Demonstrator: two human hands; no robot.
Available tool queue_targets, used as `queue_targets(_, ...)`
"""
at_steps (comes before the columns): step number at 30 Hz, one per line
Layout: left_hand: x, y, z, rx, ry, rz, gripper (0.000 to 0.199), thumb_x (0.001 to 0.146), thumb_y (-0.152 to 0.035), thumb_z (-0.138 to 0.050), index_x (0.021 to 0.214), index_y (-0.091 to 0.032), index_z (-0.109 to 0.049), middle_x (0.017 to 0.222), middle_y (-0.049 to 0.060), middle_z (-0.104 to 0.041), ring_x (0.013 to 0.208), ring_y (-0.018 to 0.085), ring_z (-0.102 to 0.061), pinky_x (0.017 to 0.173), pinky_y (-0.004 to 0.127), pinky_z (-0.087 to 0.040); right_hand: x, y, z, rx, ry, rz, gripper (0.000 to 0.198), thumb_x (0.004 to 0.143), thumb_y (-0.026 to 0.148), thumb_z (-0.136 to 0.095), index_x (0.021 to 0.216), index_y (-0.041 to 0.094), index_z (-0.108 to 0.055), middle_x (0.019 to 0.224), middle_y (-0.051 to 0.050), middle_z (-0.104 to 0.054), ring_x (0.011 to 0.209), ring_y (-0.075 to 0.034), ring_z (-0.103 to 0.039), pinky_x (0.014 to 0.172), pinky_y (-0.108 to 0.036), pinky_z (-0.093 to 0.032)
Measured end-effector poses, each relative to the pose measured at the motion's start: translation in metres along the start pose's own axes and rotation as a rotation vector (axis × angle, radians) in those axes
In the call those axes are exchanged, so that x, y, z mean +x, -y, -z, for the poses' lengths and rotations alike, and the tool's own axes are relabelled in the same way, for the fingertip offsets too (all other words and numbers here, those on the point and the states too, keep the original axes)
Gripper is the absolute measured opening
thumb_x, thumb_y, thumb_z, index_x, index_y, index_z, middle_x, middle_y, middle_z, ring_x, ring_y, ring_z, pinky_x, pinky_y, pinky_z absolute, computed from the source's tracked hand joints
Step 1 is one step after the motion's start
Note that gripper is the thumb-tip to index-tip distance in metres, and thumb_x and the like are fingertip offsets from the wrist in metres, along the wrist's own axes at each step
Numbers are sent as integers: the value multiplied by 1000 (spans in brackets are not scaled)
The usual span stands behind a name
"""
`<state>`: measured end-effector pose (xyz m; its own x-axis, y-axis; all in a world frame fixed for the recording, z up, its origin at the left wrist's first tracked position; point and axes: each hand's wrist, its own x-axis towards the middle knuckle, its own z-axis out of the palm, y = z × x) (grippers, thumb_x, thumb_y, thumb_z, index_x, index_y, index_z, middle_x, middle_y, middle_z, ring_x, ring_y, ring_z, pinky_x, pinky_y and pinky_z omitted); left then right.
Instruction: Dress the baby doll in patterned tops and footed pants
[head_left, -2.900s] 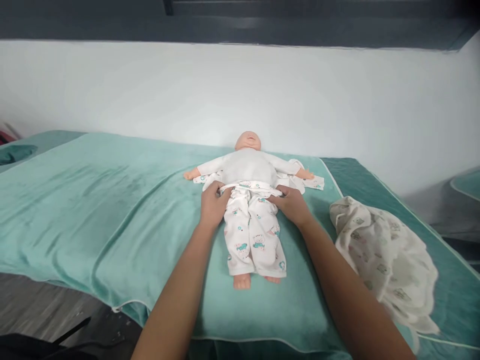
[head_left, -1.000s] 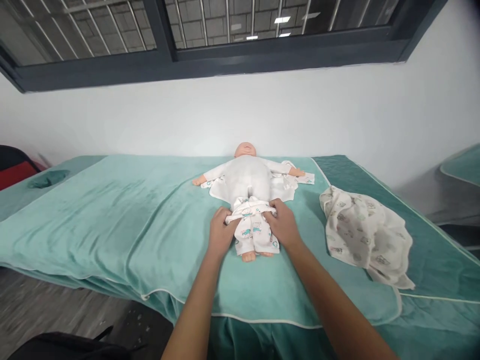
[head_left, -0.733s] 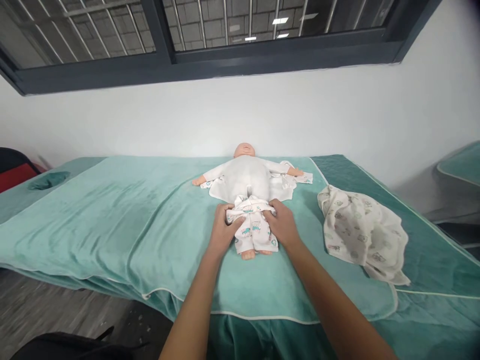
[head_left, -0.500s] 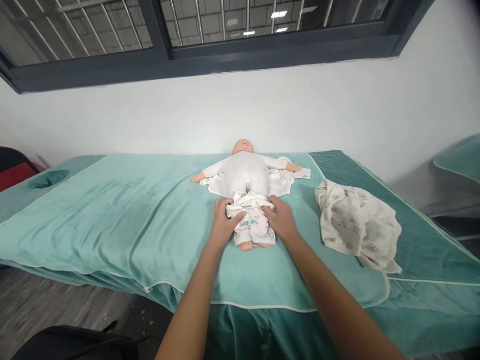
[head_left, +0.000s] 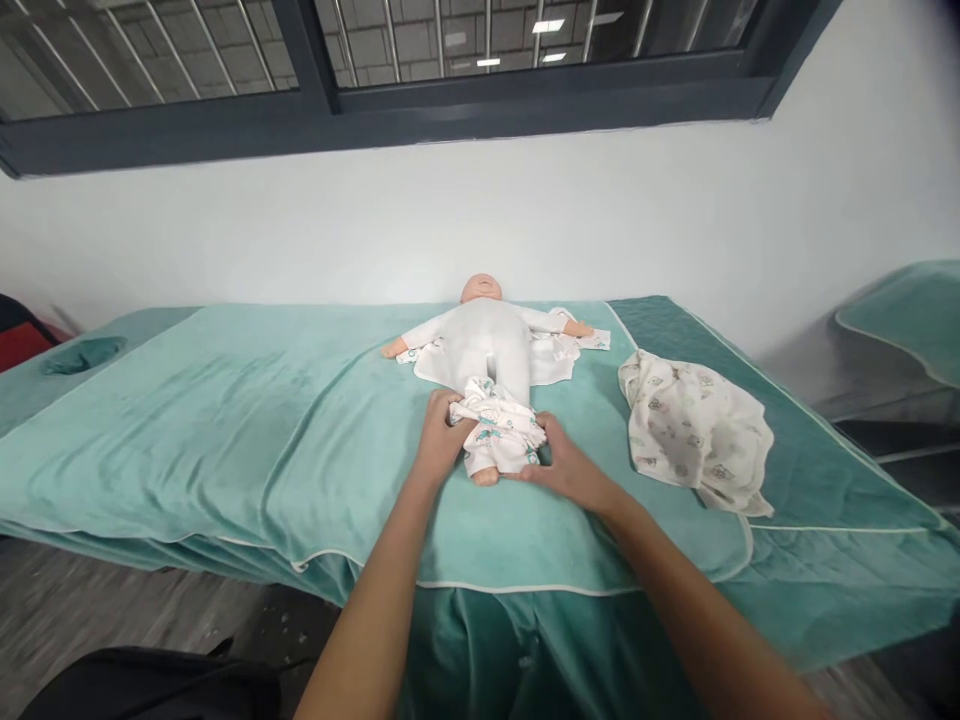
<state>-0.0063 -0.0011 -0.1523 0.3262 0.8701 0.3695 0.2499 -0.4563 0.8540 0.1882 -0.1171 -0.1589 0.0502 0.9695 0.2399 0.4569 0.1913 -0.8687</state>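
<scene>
A baby doll lies on its back on the green bed cover, its head toward the wall and its arms spread. Printed white baby pants are bunched around its lower legs, and one foot shows below the hem. My left hand grips the waistband at the left, thumb and fingers closed on the cloth. At the lower right, my right hand pinches the pants' leg near the cuff, by the doll's other foot, which is mostly hidden. An opened white printed garment is spread beneath the doll's back and arms.
A crumpled printed cloth lies on the bed to the right. Behind the bed rise a white wall and a dark-framed barred window. A black bag rests on the floor at the lower left.
My right hand has moved from the waistband down to the cuff, and the pants on that side are more bunched. My left hand still holds the waistband. The view has shifted slightly.
</scene>
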Motion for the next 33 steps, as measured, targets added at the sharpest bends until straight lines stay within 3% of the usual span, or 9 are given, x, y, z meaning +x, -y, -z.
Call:
queue_targets(2, -8, -4, 7, 23, 73, -22, 11, 77, -21, -63, 84, -20, -55, 102, 3, -53, 103, 20, -52, 96, 34, -41, -5, -3, 0, -45, 22, 25, 79, 61, 52, -83, 121, 23, -41, 121, -9, -51, 112, -29, -50, 96, -43, -43)
queue_targets(5, -28, -9, 15, 26, 176, -17, 24, 75, -31, -72, 91, -20, -57, 112, 6, -51, 113, 24, -49, 102, 37, -40, -9, -5, -4, -116, -19, 47, 75, 61, 47, -85, 118, 23, -42, 118, -9, -52, 111, -29, -52, 96, -44, -43)
queue_targets(8, -50, -10, 17, 30, 263, -19, 66, 64, -42, -84, 118, -21, -53, 129, 10, -43, 127, 28, -43, 109, 41, -38, -10, -2, -7, -107, -62, 61, 65, 66, 44, -83, 114, 23, -43, 112, -7, -54, 104, -27, -54, 92, -42, -44)
queue_targets(11, -62, -10, 12, 134, 229, -58, 96, 52, -42, -91, 131, -20, -41, 136, 13, -38, 133, 31, -37, 113, 44, -35, -9, 4, -7, -79, -74, 45, 58, 69, 45, -80, 110, 23, -45, 107, -5, -57, 99, -25, -56, 87, -38, -45)
queue_targets(13, -63, -12, 9, 233, 170, -96, 89, 55, -40, -90, 127, -19, -43, 133, 12, -41, 130, 30, -39, 111, 45, -37, -8, 8, -5, -76, -78, 23, 52, 71, 46, -78, 106, 22, -47, 102, -4, -58, 94, -23, -56, 83, -35, -45)
queue_targets(18, -58, -26, 14, 445, 146, -159, 41, 72, -38, -77, 101, -20, -55, 104, 6, -59, 104, 26, -53, 89, 39, -46, -9, 20, -2, -148, -70, -64, 40, 74, 50, -73, 95, 22, -53, 87, 0, -59, 81, -20, -55, 72, -31, -41)
queue_targets(23, -61, -41, 26, 516, 225, 37, 21, 79, -39, -68, 84, -20, -59, 87, 3, -67, 86, 21, -62, 72, 29, -43, -16, 37, 4, -210, -41, -145, 29, 75, 43, -69, 83, 23, -50, 78, 3, -57, 75, -19, -53, 67, -29, -36)
queue_targets(27, -64, -49, 30, 635, 280, 126, 22, 89, -41, -53, 91, -21, -63, 93, 5, -74, 83, 23, -68, 65, 29, -41, -20, 51, 15, -201, 38, -170, 21, 72, 28, -62, 73, 22, -42, 68, 6, -46, 66, -14, -44, 61, -26, -30)
queue_targets(33, -67, -60, 26, 903, 310, 142, 32, 92, -35, -42, 111, -20, -63, 96, 13, -75, 87, 30, -72, 70, 33, -47, -19, 58, 10, -236, 131, -239, 29, 72, 38, -65, 71, 22, -40, 70, 5, -44, 69, -14, -42, 62, -26, -29)
